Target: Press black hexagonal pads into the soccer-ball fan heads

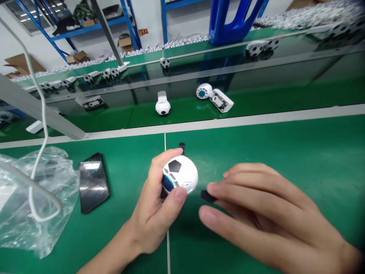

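My left hand [159,194] grips a white round football-patterned housing [186,171] with a black pentagon on top and a blue part at its lower left side. Thumb and forefinger hold it from both sides. Just to its right, my right hand [262,213] has a small black piece [207,196] at the fingertips, by the forefinger and above the thumb. The far end of that piece is hidden by the fingers. Behind the housing, a small black part [181,146] shows past my left forefinger; whether it is attached to the housing I cannot tell.
A dark phone [94,182] and a clear plastic bag [34,205] lie on the green table at left, under a white cable [42,114]. Beyond a pale rail [188,125], a conveyor carries a white football unit [162,104] and an opened unit [221,101]. A blue stool [228,32] stands behind.
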`<action>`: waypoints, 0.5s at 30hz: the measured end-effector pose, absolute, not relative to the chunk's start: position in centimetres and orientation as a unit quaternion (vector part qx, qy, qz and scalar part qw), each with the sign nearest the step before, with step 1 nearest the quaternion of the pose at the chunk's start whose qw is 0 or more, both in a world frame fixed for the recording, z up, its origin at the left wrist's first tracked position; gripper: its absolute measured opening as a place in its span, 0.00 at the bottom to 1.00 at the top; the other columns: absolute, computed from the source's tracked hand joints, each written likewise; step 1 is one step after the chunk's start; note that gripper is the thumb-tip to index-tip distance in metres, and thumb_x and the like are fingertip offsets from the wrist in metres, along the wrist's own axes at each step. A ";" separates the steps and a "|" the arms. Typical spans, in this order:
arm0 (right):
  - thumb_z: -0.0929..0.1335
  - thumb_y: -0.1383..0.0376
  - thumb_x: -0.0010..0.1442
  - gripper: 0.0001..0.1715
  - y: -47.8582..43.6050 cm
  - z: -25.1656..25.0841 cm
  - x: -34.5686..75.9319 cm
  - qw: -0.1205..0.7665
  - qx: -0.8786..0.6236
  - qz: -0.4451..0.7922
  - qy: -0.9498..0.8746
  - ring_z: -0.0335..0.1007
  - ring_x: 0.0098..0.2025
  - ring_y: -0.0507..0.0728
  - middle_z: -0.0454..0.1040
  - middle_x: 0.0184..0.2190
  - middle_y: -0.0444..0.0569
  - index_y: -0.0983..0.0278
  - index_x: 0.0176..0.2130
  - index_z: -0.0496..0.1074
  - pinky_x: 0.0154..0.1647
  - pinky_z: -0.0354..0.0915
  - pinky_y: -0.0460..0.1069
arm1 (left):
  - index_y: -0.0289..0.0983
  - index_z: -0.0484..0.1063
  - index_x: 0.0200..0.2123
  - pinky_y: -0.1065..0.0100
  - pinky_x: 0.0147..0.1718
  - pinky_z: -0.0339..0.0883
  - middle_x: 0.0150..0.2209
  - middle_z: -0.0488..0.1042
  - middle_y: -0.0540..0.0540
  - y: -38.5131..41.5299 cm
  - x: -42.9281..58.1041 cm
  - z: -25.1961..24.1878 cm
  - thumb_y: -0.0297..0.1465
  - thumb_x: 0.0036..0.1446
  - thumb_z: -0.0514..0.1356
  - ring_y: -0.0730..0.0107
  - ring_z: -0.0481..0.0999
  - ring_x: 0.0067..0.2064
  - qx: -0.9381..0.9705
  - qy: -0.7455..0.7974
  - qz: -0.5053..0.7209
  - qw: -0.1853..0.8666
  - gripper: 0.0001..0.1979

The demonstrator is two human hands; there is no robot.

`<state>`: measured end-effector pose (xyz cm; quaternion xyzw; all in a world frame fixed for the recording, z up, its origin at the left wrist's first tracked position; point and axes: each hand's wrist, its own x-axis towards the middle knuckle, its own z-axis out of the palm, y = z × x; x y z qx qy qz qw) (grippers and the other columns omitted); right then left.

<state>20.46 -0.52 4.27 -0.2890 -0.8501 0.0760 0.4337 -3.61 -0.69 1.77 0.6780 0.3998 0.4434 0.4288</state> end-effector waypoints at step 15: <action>0.82 0.69 0.58 0.14 -1.5 4.2 17.4 0.519 -0.427 0.513 -0.534 0.77 0.30 0.47 0.79 0.28 0.37 0.52 0.40 0.83 0.32 0.74 0.36 | 0.53 0.57 0.76 0.57 0.55 0.74 0.59 0.76 0.45 -0.9 -2.6 1.8 0.40 0.78 0.57 0.57 0.79 0.54 0.734 0.363 0.425 0.386 0.27</action>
